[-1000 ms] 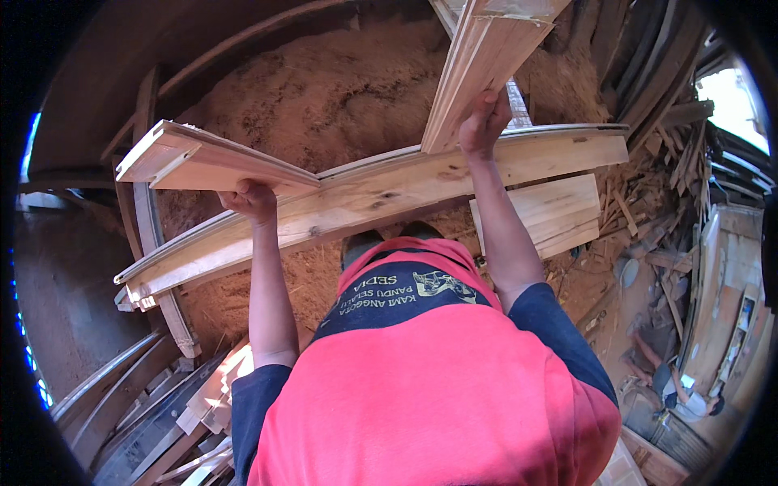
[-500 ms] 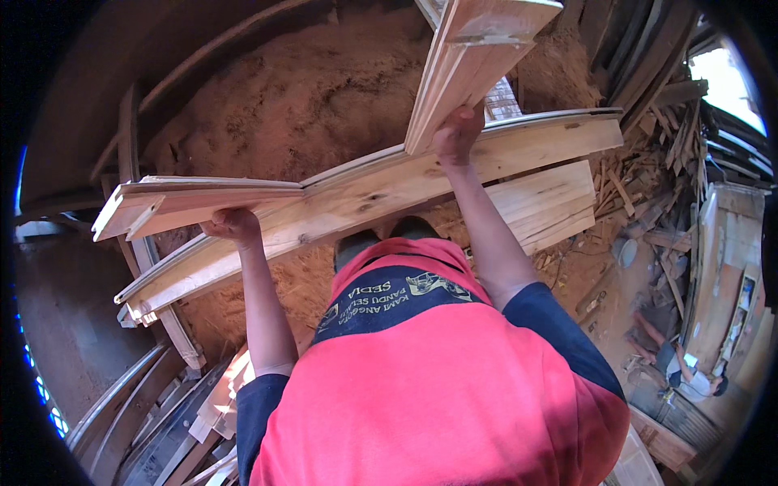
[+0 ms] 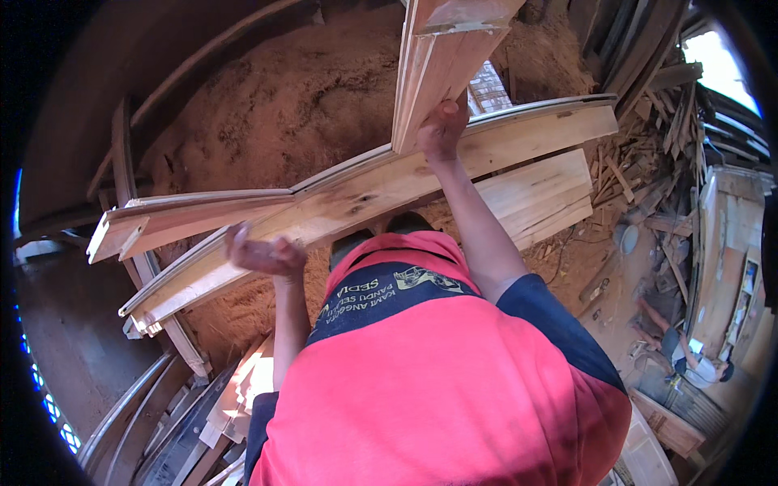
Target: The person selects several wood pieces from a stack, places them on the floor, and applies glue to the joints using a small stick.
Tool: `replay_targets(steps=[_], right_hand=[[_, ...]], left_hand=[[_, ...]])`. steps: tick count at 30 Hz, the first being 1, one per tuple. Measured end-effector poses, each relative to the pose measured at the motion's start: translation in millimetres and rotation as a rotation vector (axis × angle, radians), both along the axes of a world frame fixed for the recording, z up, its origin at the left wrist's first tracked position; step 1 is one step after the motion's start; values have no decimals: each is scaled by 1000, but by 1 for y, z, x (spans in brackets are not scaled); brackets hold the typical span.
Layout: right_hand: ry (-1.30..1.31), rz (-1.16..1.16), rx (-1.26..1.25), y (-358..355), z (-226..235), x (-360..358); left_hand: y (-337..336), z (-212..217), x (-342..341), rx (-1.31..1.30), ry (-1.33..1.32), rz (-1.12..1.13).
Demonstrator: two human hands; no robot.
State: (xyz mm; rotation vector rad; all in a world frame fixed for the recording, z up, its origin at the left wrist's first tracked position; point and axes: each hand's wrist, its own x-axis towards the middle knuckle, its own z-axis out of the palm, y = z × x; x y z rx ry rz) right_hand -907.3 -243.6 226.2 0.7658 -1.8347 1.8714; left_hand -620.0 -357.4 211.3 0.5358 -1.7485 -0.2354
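Left hand [image 3: 266, 253]: holding nothing visible, fingers loosely curled and apart, over the near face of the long plank [image 3: 365, 197]. Left boards [image 3: 174, 223] lie just beyond it, up and to the left; long axis runs roughly left-right, inner end at the plank's far edge. Left hand is the nearer one; can't tell if fingertips touch.

Right hand [image 3: 443, 130]: gripping the right board [image 3: 446, 73] low on its right side. That board's long axis points away from the body, lower end at the plank edge, top cut off by frame.

Room: wide gap between the two, sawdust heap [image 3: 284, 121] beyond. Pale board [image 3: 539, 198] sits on the near side, right.
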Motion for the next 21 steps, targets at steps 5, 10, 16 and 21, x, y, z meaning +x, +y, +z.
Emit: replay_targets(steps=[5,10,16,21], right_hand=[[-43,107,-46,3,-16,-10],[161,253,37,10,-36,-31],[73,252,-16,7,-11,-23],[14,222,28,9,-12,-23]], left_hand=[[13,74,-105,167,-140,-512],[20,139,-201,335,-94,-909],[28,132,-232,732,-156,-1144],[36,114,-238,581,-21,-1070]])
